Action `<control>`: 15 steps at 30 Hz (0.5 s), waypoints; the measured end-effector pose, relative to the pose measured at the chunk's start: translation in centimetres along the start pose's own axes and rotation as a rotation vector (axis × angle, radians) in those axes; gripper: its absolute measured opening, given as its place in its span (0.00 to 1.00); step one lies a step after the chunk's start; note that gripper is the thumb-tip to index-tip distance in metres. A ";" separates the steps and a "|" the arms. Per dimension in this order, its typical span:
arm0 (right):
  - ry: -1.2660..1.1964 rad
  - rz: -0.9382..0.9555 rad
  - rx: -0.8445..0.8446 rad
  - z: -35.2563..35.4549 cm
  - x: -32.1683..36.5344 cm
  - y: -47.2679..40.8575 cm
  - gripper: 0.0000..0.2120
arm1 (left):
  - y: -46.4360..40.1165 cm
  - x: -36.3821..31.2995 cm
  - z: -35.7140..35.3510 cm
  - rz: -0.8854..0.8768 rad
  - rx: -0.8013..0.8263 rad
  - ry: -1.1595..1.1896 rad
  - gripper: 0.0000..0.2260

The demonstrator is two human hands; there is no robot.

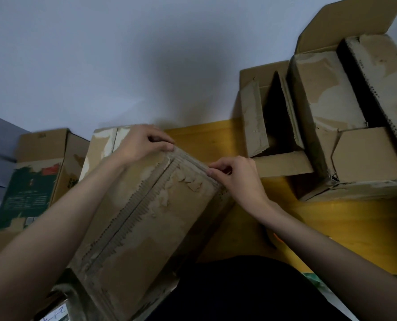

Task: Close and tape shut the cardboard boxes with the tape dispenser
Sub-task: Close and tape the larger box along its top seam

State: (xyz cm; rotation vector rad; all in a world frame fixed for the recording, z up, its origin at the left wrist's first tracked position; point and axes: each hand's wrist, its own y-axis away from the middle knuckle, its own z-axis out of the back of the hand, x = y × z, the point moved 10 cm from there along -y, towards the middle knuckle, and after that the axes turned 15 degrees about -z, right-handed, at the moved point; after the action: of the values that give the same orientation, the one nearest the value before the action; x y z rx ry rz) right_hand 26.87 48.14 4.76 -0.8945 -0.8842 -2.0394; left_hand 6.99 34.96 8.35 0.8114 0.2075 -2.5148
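At about 9 o'clock sat a green-printed box point(30, 181), flaps down as far as I could tell, but I couldn't see any tape on it. Just right of it, running from 7 o'clock up toward the middle, was the main box point(142, 216), the one being worked on. Its flaps were folded shut and met along a ragged center seam, with a lot of torn paper where old tape had been ripped off.

The left hand point(144, 144) was at the far left corner of that box, fingers curled over the edge and holding it down. The right hand point(237, 179) was at the far right corner, fingers bent and pinching at the edge, either at a bit of tape or at torn paper, too blurry to say. I couldn't see a fresh strip over the seam, and the tape dispenser wasn't anywhere I could spot.

Over at 2 o'clock on the yellow tabletop point(332, 223) were two more boxes: a small one point(262, 117) with flaps standing up, and touching it a big one point(345, 112), also wide open.

So my read: one box closed but likely not sealed yet, at least two still needing to be folded shut and taped. Early days.
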 end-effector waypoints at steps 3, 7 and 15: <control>-0.022 -0.023 0.013 0.2 -0.8 0.8 0.11 | 0.7 2.4 2.1 0.096 -0.094 0.015 0.13; -0.100 -0.091 0.048 0.4 -2.2 1.0 0.14 | 0.8 3.4 2.3 0.162 -0.139 -0.054 0.19; -0.125 -0.080 0.050 0.5 -2.3 0.3 0.08 | 2.1 4.1 1.0 0.252 -0.140 -0.092 0.29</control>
State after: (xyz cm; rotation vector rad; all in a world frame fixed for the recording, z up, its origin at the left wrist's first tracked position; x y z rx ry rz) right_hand 28.42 49.20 3.27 -0.9816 -1.0494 -2.0375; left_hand 4.57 31.22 6.78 0.6231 0.2327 -2.2666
